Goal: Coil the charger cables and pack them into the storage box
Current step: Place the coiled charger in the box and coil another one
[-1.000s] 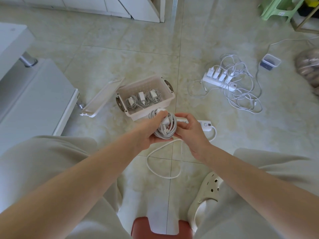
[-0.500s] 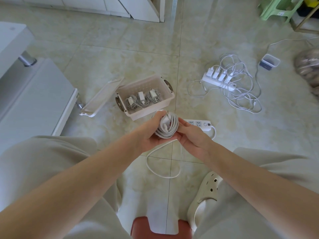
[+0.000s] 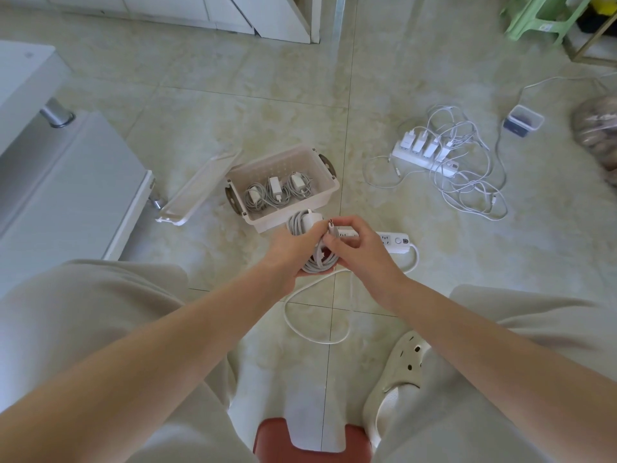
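Nearly wrapped now: left hand (image 3: 287, 252) clamped round the grey coiled charger cable with its white plug brick (image 3: 312, 242), right hand (image 3: 359, 248) freshly pinching the loose connector tip (image 3: 330, 225) up, ready for tucking. Just beyond, open white plastic storage box (image 3: 320, 188) holding three coils (image 3: 277, 192); further off, white power strip tangle (image 3: 430, 152) still waiting.

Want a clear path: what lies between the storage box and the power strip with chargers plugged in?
Bare floor tile between storage box and loaded power strip, per head view.
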`<action>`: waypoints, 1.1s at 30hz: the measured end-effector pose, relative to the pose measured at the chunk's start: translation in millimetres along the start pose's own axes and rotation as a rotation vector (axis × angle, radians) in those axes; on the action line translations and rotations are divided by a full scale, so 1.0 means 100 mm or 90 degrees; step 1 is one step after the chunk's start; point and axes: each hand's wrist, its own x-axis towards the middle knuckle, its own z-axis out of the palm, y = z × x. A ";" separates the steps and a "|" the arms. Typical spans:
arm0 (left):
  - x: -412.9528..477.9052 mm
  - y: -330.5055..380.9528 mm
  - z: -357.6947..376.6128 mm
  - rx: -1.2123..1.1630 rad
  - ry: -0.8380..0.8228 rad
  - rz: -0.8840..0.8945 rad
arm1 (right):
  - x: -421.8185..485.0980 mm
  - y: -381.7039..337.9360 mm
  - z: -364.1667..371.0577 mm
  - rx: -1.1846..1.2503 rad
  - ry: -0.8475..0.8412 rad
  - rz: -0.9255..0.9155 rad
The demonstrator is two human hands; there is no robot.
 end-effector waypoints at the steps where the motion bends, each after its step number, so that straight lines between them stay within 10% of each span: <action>1: 0.00 -0.02 0.00 0.009 0.004 0.006 | 0.01 0.01 -0.01 -0.005 0.020 0.002; 10: 0.14 -0.05 -0.07 0.053 0.021 0.012 | 0.10 0.01 0.01 -0.303 0.113 -0.184; 16: 0.21 0.00 -0.12 -0.022 0.044 -0.017 | -0.06 -0.09 0.14 -0.186 0.080 -0.271; 25: 0.04 0.13 0.08 0.012 -0.073 0.133 | 0.21 -0.28 -0.19 0.466 0.227 0.173; 33: -0.06 0.11 0.02 0.187 -0.128 0.236 | 0.17 -0.05 -0.19 0.278 0.012 0.300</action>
